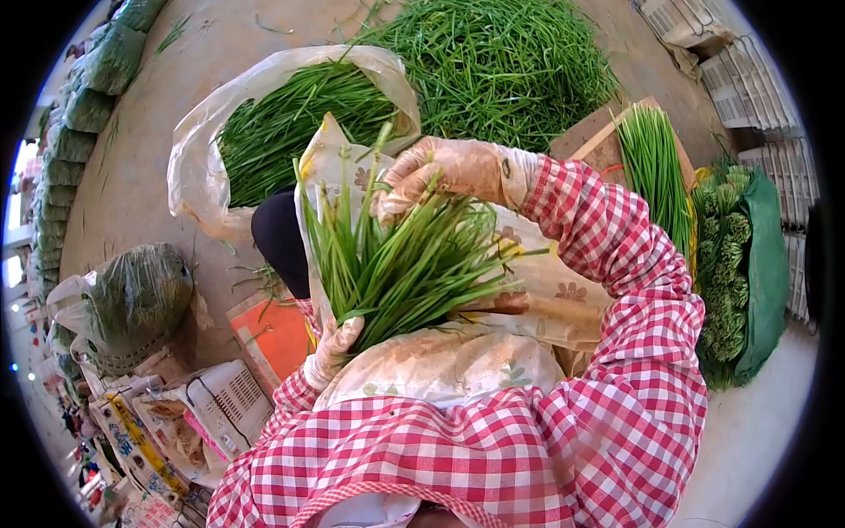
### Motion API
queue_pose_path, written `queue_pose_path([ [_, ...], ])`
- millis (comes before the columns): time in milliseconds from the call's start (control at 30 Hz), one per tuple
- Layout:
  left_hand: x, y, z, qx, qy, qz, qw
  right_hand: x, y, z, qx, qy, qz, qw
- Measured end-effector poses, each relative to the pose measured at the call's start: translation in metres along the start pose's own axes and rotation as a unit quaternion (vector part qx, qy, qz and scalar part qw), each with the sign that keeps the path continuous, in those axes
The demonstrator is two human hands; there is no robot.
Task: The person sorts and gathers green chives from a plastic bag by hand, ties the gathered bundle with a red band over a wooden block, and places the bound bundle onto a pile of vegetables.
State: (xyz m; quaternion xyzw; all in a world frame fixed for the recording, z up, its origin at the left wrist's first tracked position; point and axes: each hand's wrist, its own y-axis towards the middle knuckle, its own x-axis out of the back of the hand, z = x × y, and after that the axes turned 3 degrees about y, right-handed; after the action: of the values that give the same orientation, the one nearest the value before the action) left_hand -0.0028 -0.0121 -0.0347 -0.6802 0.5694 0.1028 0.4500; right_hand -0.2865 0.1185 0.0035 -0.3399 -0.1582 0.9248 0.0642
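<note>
A loose bunch of green stalks [414, 273] lies across my lap, over a pale flower-printed apron [440, 361]. My left hand [334, 348], in a thin whitish glove, is wrapped round the near left side of the bunch. Above its upper part, my right hand [449, 172], in a stained glove, has its fingers closed at the stalk tips; a few stalks show at the fingers. Just beyond is an open clear plastic bag [189, 167] full of green stalks [304, 114].
A big heap of green stalks [493, 66] lies on the floor ahead. At the right are a tied bundle on a board [656, 167], bundles beside green cloth [761, 273], and white crates [739, 92]. To the left stand a filled bag [141, 295] and an orange-red board [273, 339].
</note>
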Motion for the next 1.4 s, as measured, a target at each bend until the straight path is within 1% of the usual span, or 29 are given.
queue_pose_path([
  [33, 0.0, 0.001, -0.001, 0.004, -0.01, 0.002, 1.0, -0.002, -0.002, 0.007, 0.087, -0.072, 0.042, 0.993],
  [100, -0.002, 0.002, -0.004, 0.016, -0.036, 0.005, 0.999, -0.001, -0.009, 0.018, 0.157, -0.113, 0.014, 0.981],
  [167, -0.004, 0.003, -0.006, 0.027, -0.059, 0.003, 0.998, 0.003, -0.026, 0.03, 0.158, -0.142, -0.041, 0.976],
  [200, -0.005, 0.002, -0.008, 0.029, -0.072, 0.001, 0.997, 0.005, -0.028, 0.032, 0.173, -0.131, -0.035, 0.975],
  [233, -0.007, 0.001, -0.009, 0.03, -0.084, 0.0, 0.996, 0.006, -0.039, 0.038, 0.218, -0.174, 0.011, 0.96],
  [267, -0.007, 0.001, -0.01, 0.03, -0.094, 0.002, 0.995, 0.011, -0.047, 0.044, 0.279, -0.05, 0.028, 0.959],
  [300, -0.009, 0.001, -0.012, 0.029, -0.101, 0.004, 0.994, 0.01, -0.063, 0.056, 0.344, -0.034, -0.032, 0.938],
  [333, -0.009, 0.003, -0.013, 0.031, -0.102, 0.004, 0.994, 0.021, -0.077, 0.07, 0.385, 0.075, 0.021, 0.92],
  [367, -0.01, 0.003, -0.013, 0.028, -0.101, 0.002, 0.995, 0.06, -0.098, 0.087, 0.382, 0.085, 0.144, 0.909],
  [433, -0.006, 0.004, -0.013, 0.038, -0.089, -0.015, 0.995, 0.033, -0.129, 0.121, 0.429, -0.053, -0.038, 0.901],
  [467, -0.004, 0.002, -0.013, 0.045, -0.077, -0.033, 0.996, -0.003, -0.128, 0.115, 0.445, -0.086, -0.479, 0.752],
  [500, -0.003, 0.002, -0.015, 0.051, -0.066, -0.051, 0.995, 0.005, -0.128, 0.108, 0.447, -0.087, -0.477, 0.752],
  [533, -0.006, 0.002, -0.013, 0.001, -0.063, -0.058, 0.996, 0.026, -0.133, 0.087, 0.378, -0.216, -0.489, 0.756],
  [600, 0.008, 0.005, -0.012, -0.017, -0.054, -0.028, 0.998, 0.076, -0.148, 0.051, 0.222, -0.464, -0.486, 0.707],
  [667, 0.015, 0.004, -0.008, -0.043, -0.038, 0.003, 0.998, 0.045, -0.14, 0.036, 0.011, -0.517, -0.378, 0.768],
  [700, 0.011, 0.003, -0.01, -0.044, -0.036, 0.006, 0.998, 0.005, -0.133, 0.021, -0.084, -0.352, -0.359, 0.861],
  [767, 0.0, 0.001, -0.016, -0.022, -0.052, 0.014, 0.998, 0.021, -0.118, -0.038, -0.04, -0.479, -0.265, 0.836],
  [800, 0.008, -0.001, -0.015, -0.03, -0.006, -0.017, 0.999, 0.01, -0.117, -0.037, -0.037, -0.482, -0.266, 0.834],
  [833, 0.019, -0.002, -0.012, -0.032, -0.006, -0.016, 0.999, -0.002, -0.115, -0.033, 0.055, -0.337, -0.353, 0.871],
  [867, 0.026, -0.002, -0.01, -0.023, 0.012, -0.009, 1.0, -0.01, -0.115, -0.029, 0.144, -0.178, -0.426, 0.875],
  [900, 0.032, -0.003, -0.007, -0.021, 0.016, -0.006, 1.0, -0.009, -0.121, -0.025, 0.182, -0.078, -0.412, 0.889],
  [967, 0.037, -0.004, -0.003, -0.021, 0.026, -0.001, 0.999, -0.029, -0.12, -0.012, 0.186, -0.24, -0.391, 0.869],
  [1033, 0.035, -0.004, -0.002, -0.017, 0.032, 0.004, 0.999, -0.05, -0.111, -0.005, 0.13, -0.458, -0.371, 0.797],
  [1067, 0.035, -0.002, -0.001, -0.016, 0.034, 0.006, 0.999, -0.046, -0.106, -0.01, 0.119, -0.522, -0.342, 0.772],
  [1200, 0.035, -0.001, 0.001, -0.013, 0.039, 0.011, 0.999, -0.041, -0.098, -0.028, 0.191, -0.479, -0.342, 0.785],
  [1267, 0.036, -0.001, 0.001, -0.012, 0.041, 0.01, 0.999, -0.048, -0.098, -0.023, 0.224, -0.378, -0.339, 0.832],
  [1300, 0.037, 0.0, 0.0, -0.012, 0.041, 0.011, 0.999, -0.049, -0.097, -0.021, 0.224, -0.378, -0.34, 0.831],
  [1367, 0.04, 0.001, 0.0, -0.012, 0.041, 0.012, 0.999, -0.047, -0.094, -0.014, 0.203, -0.215, -0.381, 0.876],
  [1400, 0.041, 0.002, 0.0, -0.012, 0.044, 0.013, 0.999, -0.028, -0.089, -0.015, 0.291, -0.278, -0.431, 0.807],
])
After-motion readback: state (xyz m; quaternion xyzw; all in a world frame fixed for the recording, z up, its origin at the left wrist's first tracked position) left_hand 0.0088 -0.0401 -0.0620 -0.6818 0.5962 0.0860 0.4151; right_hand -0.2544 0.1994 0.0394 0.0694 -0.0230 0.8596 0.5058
